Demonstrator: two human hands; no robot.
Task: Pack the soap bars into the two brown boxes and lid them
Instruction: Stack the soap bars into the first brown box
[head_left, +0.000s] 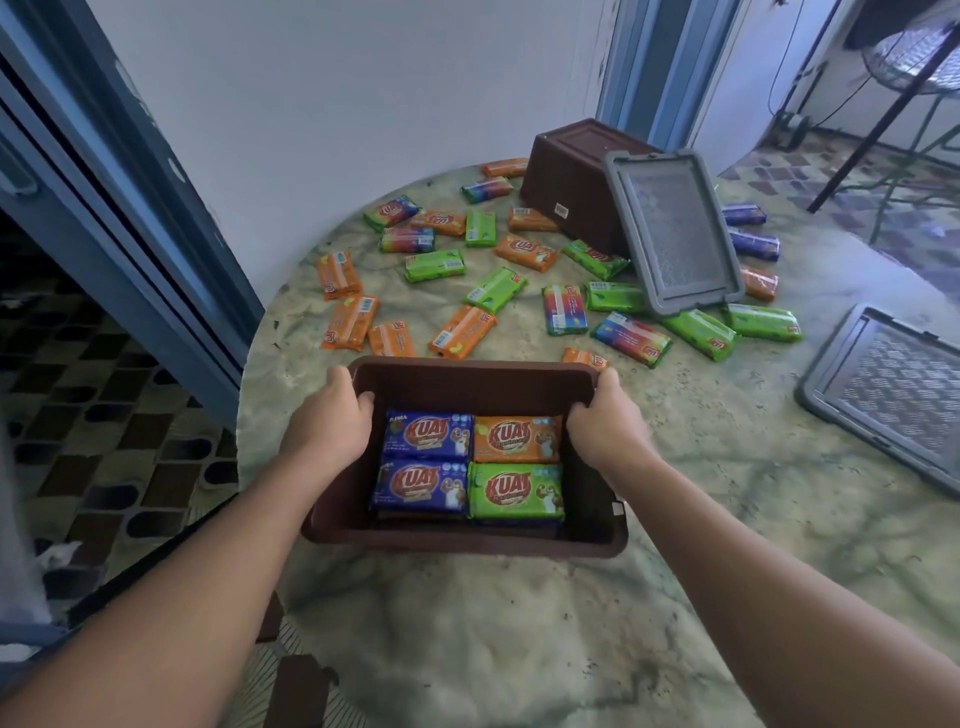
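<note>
Holding the near brown box (465, 540) by its two far corners: left hand (332, 415) and right hand (605, 421) each have a grip curled over the rim, thumbs outside, fingers hooked in, the box resting on the tabletop (519, 649) close to me. Inside I see four soap bars (470, 465) lying flat, two blue, one orange, one green; my read is I should keep it level while placing it, so they stay aligned. Beyond, many loose bars (493, 288) lie scattered toward the overturned second box (571, 176), a grey lid (675, 234) leaning on it, another lid (883, 389) at right.
</note>
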